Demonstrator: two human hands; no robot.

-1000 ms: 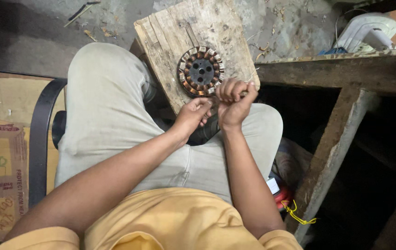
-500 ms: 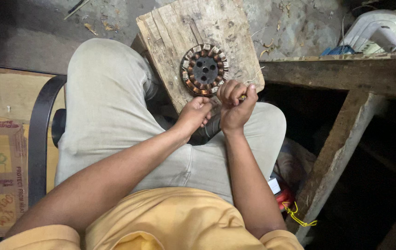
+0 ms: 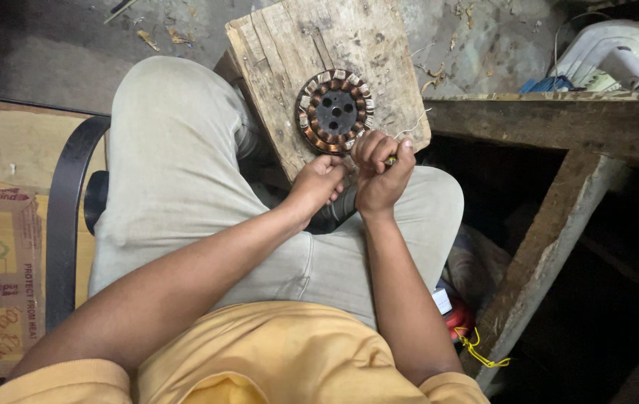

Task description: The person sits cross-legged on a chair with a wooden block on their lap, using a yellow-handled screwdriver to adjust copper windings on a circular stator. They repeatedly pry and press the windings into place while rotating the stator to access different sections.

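Seated, seen from above, with a rough wooden block [image 3: 319, 67] propped on the knees. On the block, a round motor stator [image 3: 334, 111]: dark hub in the middle, a ring of copper-wound slots around it, lying flat near the block's lower right edge. Windings in place on every slot in view, so the coil work seemingly far along, judging by the full ring; remaining, apparently, the loose lead ends at the near rim.

Right hand [image 3: 381, 173] at the stator's lower right edge, fingers [image 3: 370, 147] clamped together on something thin, probably a wire end or small tool; too small to tell which. A pale strand of wire [image 3: 413, 124] sticking out just beside it. Left hand [image 3: 321, 182] just below the stator, fingers curled together, touching the right hand; any grip hidden.

To the right, a wooden bench [image 3: 551, 120], with a white appliance [image 3: 609, 46] on it.
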